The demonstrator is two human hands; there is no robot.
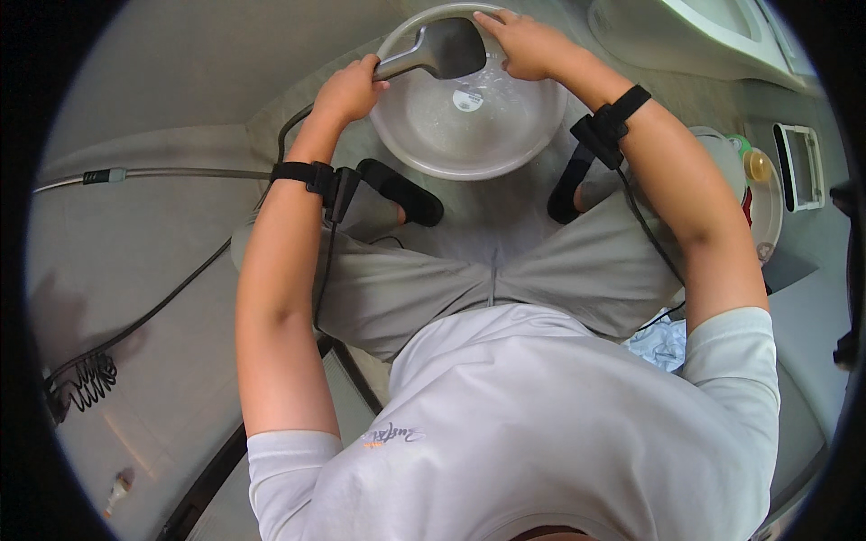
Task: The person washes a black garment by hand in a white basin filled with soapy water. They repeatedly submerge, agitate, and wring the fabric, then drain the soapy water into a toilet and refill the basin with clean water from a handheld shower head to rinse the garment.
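Observation:
My left hand (350, 88) is wrapped round the handle of a grey shower head (456, 47), which is held over the left far part of a big whitish plastic basin (406, 149). The shower head's broad dark head tilts toward the right. Just right of it, my right hand (530, 45) has its fingers apart at the basin's far side; whether they touch the rim I cannot tell. Inside the basin the bottom looks wet, with a round white sticker (467, 99) on it. A dark hose (287, 131) bends down from behind my left wrist.
My black slippers (406, 191) stand on the grey floor near the basin. A white toilet (695, 41) is at the far right. Along the right lie a tub with bottles (758, 167), a white frame (801, 167) and crumpled light-blue cloth (660, 343). A metal shower hose (189, 173) runs left.

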